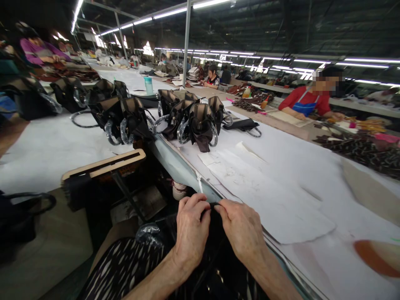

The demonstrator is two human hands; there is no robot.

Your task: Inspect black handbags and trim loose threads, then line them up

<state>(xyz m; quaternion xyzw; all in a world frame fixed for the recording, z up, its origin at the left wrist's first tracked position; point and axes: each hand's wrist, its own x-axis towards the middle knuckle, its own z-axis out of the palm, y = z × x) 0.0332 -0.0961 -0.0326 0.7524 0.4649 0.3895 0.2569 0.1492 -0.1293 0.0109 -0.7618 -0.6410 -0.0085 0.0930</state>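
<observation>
A black handbag (217,250) lies in my lap, dark against a patterned black-and-white garment. Its rim is pinched between the fingertips of my left hand (193,227), which is closed. Close beside it, my right hand (242,225) is also closed, thumb and fingers gripping the same dark edge. A plastic-wrapped handle (150,234) shows to the left of my left wrist. Small shiny metal spots glint low on the bag. Most of the bag is hidden by my forearms and the shadow.
Several black handbags (200,121) with wrapped handles stand on the white-covered table (265,183). A wooden-topped stand (103,164) is at left. A turquoise bottle (148,85) stands farther back. Across the table, a co-worker in red (308,102) sits near dark strips (365,143).
</observation>
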